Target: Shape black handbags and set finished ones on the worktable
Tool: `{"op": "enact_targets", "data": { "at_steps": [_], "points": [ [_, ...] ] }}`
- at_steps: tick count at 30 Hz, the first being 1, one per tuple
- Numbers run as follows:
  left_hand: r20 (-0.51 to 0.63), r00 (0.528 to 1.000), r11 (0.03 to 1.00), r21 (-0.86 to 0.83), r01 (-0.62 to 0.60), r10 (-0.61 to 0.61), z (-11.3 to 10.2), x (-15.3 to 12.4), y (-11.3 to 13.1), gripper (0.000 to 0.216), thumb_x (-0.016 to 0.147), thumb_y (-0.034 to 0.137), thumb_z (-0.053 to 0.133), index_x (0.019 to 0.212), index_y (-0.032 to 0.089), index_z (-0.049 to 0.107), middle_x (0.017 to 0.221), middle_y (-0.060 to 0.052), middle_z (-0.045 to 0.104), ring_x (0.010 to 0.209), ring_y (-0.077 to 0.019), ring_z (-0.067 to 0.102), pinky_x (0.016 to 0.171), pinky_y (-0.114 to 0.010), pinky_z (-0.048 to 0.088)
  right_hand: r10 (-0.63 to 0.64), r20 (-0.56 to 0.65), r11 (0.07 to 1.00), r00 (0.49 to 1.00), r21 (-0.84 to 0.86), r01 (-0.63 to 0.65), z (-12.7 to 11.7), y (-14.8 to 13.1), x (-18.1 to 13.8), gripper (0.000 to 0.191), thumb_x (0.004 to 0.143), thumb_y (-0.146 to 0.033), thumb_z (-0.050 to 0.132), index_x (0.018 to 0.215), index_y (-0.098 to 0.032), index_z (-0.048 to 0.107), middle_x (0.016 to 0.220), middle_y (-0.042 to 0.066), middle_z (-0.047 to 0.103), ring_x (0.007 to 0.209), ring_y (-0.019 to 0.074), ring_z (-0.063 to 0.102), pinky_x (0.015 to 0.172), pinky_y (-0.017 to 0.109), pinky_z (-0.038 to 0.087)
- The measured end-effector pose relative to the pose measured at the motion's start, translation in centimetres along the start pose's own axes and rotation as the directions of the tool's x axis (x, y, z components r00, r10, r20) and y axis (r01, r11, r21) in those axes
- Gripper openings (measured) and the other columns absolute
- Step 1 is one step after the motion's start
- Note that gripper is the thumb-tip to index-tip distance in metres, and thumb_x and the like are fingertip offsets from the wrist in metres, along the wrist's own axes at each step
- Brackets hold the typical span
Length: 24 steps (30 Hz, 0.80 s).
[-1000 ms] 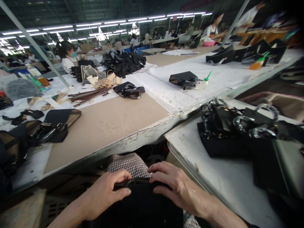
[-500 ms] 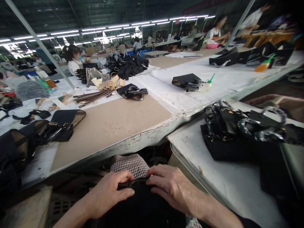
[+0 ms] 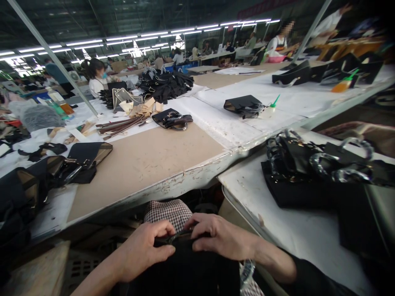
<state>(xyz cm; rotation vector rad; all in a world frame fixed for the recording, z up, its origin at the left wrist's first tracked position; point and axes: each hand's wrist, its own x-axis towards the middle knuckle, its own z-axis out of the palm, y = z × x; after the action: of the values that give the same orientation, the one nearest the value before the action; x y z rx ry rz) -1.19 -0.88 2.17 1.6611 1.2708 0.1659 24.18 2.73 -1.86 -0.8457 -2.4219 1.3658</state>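
Note:
A black handbag (image 3: 185,269) lies over my lap, its top rim towards the table. My left hand (image 3: 146,246) pinches the left part of that rim, thumb on the near side and fingers over the far side. On the right part of the rim, my right hand (image 3: 217,236) grips with curled fingers and the thumb on the near face. A plastic-wrapped handle (image 3: 247,271) shows at the bag's right side. Beyond the rim is brown-and-white checked cloth (image 3: 168,213). The inside of the bag is mostly hidden.
A long worktable (image 3: 148,160) runs ahead, bearing a black bag (image 3: 171,119), another with a green-tipped bottle (image 3: 272,106), and brown strips (image 3: 123,125). Black bags with wrapped handles (image 3: 321,172) crowd the right-hand table; more lie at left (image 3: 83,160). People work further back.
My right hand has shifted slightly left along the rim, and its wrist and forearm have swung up. More of the wrapped handle shows. My left hand stays nearly still.

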Motion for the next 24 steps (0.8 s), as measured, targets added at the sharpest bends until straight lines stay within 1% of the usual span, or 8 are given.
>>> {"op": "enact_targets", "data": {
  "at_steps": [3, 7, 9, 12, 14, 16, 20, 24],
  "points": [
    [-0.022, 1.0, 1.0, 0.015, 0.001, -0.001, 0.0, 0.1, 0.0, 0.012, 0.084, 0.026, 0.062, 0.095, 0.022, 0.062, 0.081, 0.005, 0.061, 0.078, -0.0164, 0.052, 0.07, -0.024, 0.037, 0.038, -0.111, 0.998, 0.993, 0.055, -0.032, 0.8, 0.0, 0.7, 0.009, 0.081, -0.023, 0.08, 0.083, -0.021, 0.072, 0.127, 0.002, 0.063, 0.116, 0.0217, 0.061, 0.097, 0.03, 0.046],
    [-0.049, 0.999, 0.999, 0.047, -0.011, 0.014, 0.1, 0.2, 0.2, 0.01, 0.084, 0.025, 0.064, 0.093, 0.022, 0.063, 0.081, 0.006, 0.063, 0.078, -0.016, 0.054, 0.071, -0.024, 0.037, 0.149, -0.219, 0.989, 0.964, 0.02, -0.148, 1.4, -0.4, 0.9, 0.037, 0.074, -0.022, 0.082, 0.103, -0.021, 0.06, 0.111, 0.003, 0.066, 0.095, 0.0199, 0.063, 0.083, 0.03, 0.049],
    [-0.045, 0.999, 0.999, 0.048, -0.011, 0.013, 0.0, 0.2, 0.3, 0.015, 0.083, 0.029, 0.069, 0.096, 0.023, 0.065, 0.084, 0.006, 0.066, 0.08, -0.0169, 0.057, 0.071, -0.024, 0.039, 0.219, -0.189, 0.975, 0.957, -0.003, -0.224, 0.7, -0.4, 0.4, 0.048, 0.071, -0.027, 0.085, 0.11, -0.021, 0.058, 0.099, 0.001, 0.068, 0.086, 0.0197, 0.062, 0.077, 0.03, 0.047],
    [-0.031, 0.999, 0.998, 0.064, -0.003, 0.005, -0.1, 0.2, 0.5, 0.037, 0.076, 0.042, 0.08, 0.107, 0.026, 0.069, 0.096, 0.004, 0.073, 0.088, -0.0213, 0.062, 0.076, -0.025, 0.041, 0.251, -0.05, 0.968, 0.967, 0.04, -0.249, -0.9, 0.1, -1.3, 0.041, 0.073, -0.036, 0.085, 0.107, -0.022, 0.067, 0.089, -0.002, 0.068, 0.081, 0.0187, 0.061, 0.069, 0.026, 0.042],
    [-0.02, 1.0, 0.994, 0.111, -0.016, 0.019, 0.0, 0.3, 0.7, 0.041, 0.076, 0.047, 0.08, 0.112, 0.03, 0.071, 0.103, 0.004, 0.075, 0.093, -0.0233, 0.065, 0.079, -0.026, 0.042, 0.239, 0.058, 0.946, 0.969, 0.211, -0.246, -1.6, 0.7, -2.5, 0.031, 0.078, -0.042, 0.081, 0.1, -0.021, 0.073, 0.079, -0.003, 0.066, 0.072, 0.0151, 0.058, 0.06, 0.023, 0.038],
    [-0.012, 0.999, 0.978, 0.203, -0.048, 0.052, 0.3, 0.5, 0.9, 0.031, 0.085, 0.047, 0.073, 0.112, 0.033, 0.072, 0.103, 0.004, 0.076, 0.094, -0.0237, 0.065, 0.08, -0.027, 0.041, 0.23, 0.128, 0.863, 0.965, 0.432, -0.262, -1.5, 1.2, -3.4, 0.03, 0.082, -0.044, 0.076, 0.098, -0.019, 0.075, 0.074, -0.003, 0.063, 0.066, 0.0124, 0.054, 0.057, 0.021, 0.037],
    [-0.023, 0.997, 0.919, 0.389, -0.059, 0.074, 1.0, 1.0, 1.4, 0.026, 0.093, 0.046, 0.064, 0.115, 0.034, 0.072, 0.098, 0.001, 0.076, 0.091, -0.0258, 0.064, 0.078, -0.03, 0.038, 0.273, 0.11, 0.693, 0.956, 0.667, -0.274, -0.1, 1.8, -4.2, 0.034, 0.082, -0.046, 0.076, 0.1, -0.017, 0.075, 0.076, -0.002, 0.065, 0.066, 0.0115, 0.055, 0.059, 0.02, 0.041],
    [-0.016, 0.999, 0.946, 0.322, -0.027, 0.034, 0.8, 1.0, 1.5, 0.021, 0.088, 0.043, 0.072, 0.107, 0.034, 0.075, 0.092, 0.004, 0.075, 0.087, -0.0231, 0.063, 0.073, -0.028, 0.036, 0.275, 0.03, 0.722, 0.961, 0.653, -0.227, 0.4, 1.8, -4.4, 0.03, 0.085, -0.044, 0.074, 0.099, -0.017, 0.076, 0.083, 0.0, 0.067, 0.072, 0.0128, 0.057, 0.06, 0.019, 0.042]
  ]
}}
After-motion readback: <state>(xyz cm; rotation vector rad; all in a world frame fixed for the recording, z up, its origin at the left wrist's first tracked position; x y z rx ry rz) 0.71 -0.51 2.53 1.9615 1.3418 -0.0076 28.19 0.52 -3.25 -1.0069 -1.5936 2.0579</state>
